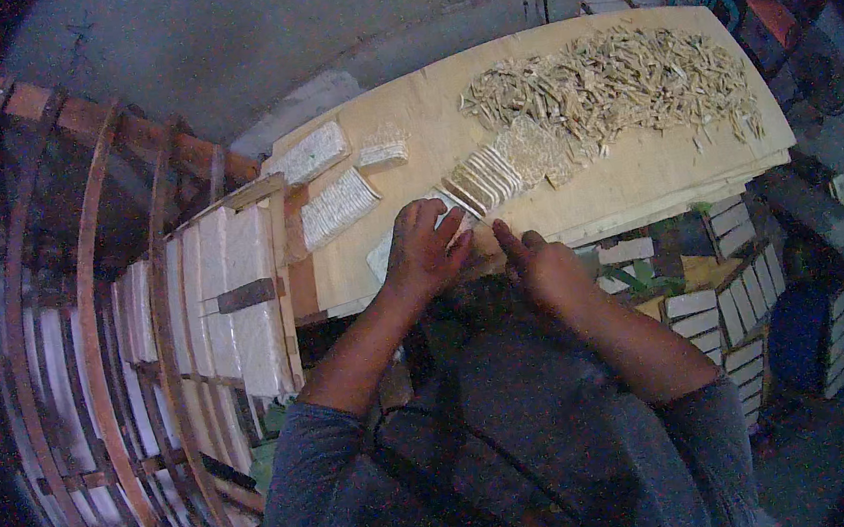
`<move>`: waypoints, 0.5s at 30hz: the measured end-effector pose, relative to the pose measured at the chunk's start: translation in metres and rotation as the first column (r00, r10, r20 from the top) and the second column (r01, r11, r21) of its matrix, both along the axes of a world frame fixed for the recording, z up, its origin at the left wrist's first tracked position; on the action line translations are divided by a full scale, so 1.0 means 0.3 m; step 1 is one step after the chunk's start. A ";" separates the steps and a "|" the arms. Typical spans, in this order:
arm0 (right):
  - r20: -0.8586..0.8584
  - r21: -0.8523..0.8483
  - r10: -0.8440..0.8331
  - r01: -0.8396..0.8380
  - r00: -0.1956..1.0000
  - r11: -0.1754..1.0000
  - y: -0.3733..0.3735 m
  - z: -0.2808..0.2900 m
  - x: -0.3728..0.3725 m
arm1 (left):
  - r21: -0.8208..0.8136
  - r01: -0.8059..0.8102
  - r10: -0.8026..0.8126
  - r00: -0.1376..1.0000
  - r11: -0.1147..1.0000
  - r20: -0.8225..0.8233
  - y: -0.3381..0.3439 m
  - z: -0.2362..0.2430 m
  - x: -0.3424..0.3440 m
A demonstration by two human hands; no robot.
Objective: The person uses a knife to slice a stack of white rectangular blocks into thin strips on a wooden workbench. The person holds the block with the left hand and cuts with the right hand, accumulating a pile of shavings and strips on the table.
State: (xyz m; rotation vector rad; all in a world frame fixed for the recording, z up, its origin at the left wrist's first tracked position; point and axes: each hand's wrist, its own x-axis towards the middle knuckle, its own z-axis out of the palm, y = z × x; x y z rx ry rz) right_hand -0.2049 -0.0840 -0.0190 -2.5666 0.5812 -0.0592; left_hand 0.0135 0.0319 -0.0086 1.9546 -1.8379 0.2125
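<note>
The two hands are apart, just beside each other: the left hand (pixel 429 248) bends its fingers over a whitish piece (pixel 378 259), and the right hand (pixel 534 259) points its index finger at the surface (pixel 636 182). I cannot tell whether either grips anything. At 12 o'clock from them lies a row of pale strips (pixel 488 179); toward 1 to 2 o'clock, a loose pile of short pieces (pixel 617 86); at 10, a ribbed white bundle (pixel 340 208). A slatted wooden rack (pixel 88 232) stands at 9.
</note>
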 end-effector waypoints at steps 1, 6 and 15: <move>0.039 0.023 -0.001 0.000 0.999 1.000 -0.016 -0.015 0.022 | -0.001 0.001 -0.001 1.000 1.000 -0.006 -0.003 0.002 0.001; 0.033 0.067 -0.008 0.006 0.999 0.998 -0.040 -0.009 0.075 | -0.014 -0.003 0.003 1.000 1.000 -0.012 -0.008 0.006 0.006; -0.044 0.085 -0.061 0.064 0.997 0.994 0.003 0.130 -0.018 | -0.012 -0.004 0.004 1.000 1.000 0.007 0.010 0.015 0.003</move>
